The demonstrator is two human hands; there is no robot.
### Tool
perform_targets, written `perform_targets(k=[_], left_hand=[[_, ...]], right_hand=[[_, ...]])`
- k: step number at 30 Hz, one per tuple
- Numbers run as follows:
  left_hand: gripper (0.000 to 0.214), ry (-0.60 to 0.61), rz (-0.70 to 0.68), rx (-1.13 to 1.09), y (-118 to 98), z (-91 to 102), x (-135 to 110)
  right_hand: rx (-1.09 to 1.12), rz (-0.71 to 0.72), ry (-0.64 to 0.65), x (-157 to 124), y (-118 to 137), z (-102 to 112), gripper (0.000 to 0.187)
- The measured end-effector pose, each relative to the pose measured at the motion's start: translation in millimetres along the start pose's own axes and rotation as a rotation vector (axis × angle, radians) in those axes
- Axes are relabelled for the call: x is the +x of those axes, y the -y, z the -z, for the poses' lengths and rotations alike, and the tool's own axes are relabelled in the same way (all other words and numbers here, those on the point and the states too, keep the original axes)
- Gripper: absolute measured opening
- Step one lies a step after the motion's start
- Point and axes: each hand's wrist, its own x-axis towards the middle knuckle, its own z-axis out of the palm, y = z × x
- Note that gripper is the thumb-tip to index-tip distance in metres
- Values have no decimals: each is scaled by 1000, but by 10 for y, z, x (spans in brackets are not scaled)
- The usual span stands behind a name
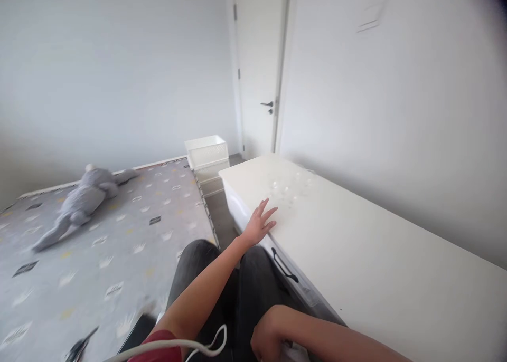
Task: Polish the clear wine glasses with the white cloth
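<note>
My left hand [259,224] reaches forward with fingers spread, resting on the front edge of a white cabinet top [356,246]. Several small clear items [289,189] lie on that top just beyond the fingers. My right hand [269,338] is low at the bottom of the view, bent at the wrist over my dark-trousered lap, its fingers curled out of sight. A white cable [198,346] loops across my left forearm near the bottom edge.
A black drawer handle [284,266] sits on the cabinet front. A grey plush toy [81,203] lies on the patterned bed [99,256] to the left. A white basket [206,152] stands by the closed door [259,72].
</note>
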Motion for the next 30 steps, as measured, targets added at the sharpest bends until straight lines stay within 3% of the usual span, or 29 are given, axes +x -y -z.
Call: perform_targets(k=[2, 4, 8, 10, 12, 16, 19, 22, 27, 30], left_hand=[[50, -145, 114, -71, 167, 93, -417], [42, -290, 363, -59, 423, 274, -948], [50, -356, 849, 57, 1039, 800, -2253], [45, -310, 1072, 126, 1230, 1002, -2940], [43, -210, 1256, 166, 1279, 1083, -3578], [40, -3, 1413, 145, 1181, 972, -4500], [47, 36, 1410, 160, 1205, 875, -4804], [48, 44, 1395, 142, 1340, 863, -4846], [32, 17, 1288, -30, 1555, 872, -4589], [39, -76, 1189, -208, 1685, 805, -4366]], right_hand=[[-99, -56, 50, 41, 58, 7, 37], [-177, -84, 9, 0, 77, -32, 35], [-295, -76, -137, -130, 115, -142, 38], [-313, -60, -171, -140, 128, -176, 39], [-322, -55, -172, -108, 123, -196, 39], [-325, -51, -189, -17, 68, -222, 42], [-295, -50, -203, -6, 35, -222, 46], [-261, -63, -165, -39, 38, -181, 49], [-248, -93, -77, -14, 75, -49, 39], [-123, -77, 52, 57, 15, 32, 38]])
